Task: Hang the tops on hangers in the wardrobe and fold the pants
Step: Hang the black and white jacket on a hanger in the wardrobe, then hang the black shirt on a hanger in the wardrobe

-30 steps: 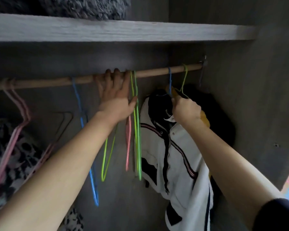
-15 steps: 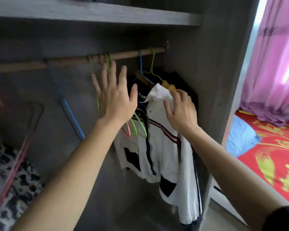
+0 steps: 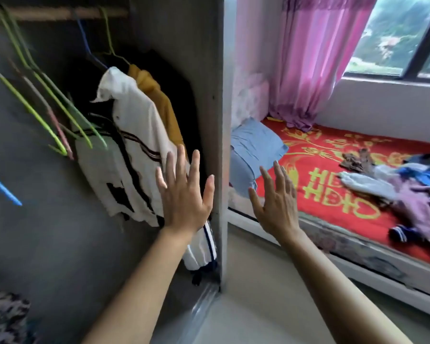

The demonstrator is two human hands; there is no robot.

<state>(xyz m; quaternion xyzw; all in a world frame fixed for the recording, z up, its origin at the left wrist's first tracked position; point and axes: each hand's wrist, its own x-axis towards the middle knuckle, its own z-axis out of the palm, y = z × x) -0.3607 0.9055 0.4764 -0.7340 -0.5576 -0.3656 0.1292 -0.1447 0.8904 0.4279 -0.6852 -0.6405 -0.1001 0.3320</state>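
A white top with dark stripes (image 3: 129, 145) hangs from the wooden rail (image 3: 55, 13) inside the wardrobe, with a mustard top (image 3: 159, 100) and a dark garment behind it. Several empty green and pink wire hangers (image 3: 50, 103) swing to its left. My left hand (image 3: 184, 194) is held flat with spread fingers in front of the white top's lower edge, holding nothing. My right hand (image 3: 276, 199) is also spread and empty, out past the wardrobe's side panel (image 3: 209, 95). A heap of loose clothes (image 3: 407, 189) lies on the red bedcover (image 3: 320, 184) at the right.
A blue pillow (image 3: 251, 150) lies at the near end of the bed. Pink curtains (image 3: 308, 58) hang beside a window at the upper right. A blue hanger (image 3: 3, 187) and a spotted fabric (image 3: 5, 316) show at the left edge. Grey floor lies below my arms.
Both hands have let go of the rail and the white top and dropped away from them. The view has swung right towards the bed; the empty hangers are swinging.
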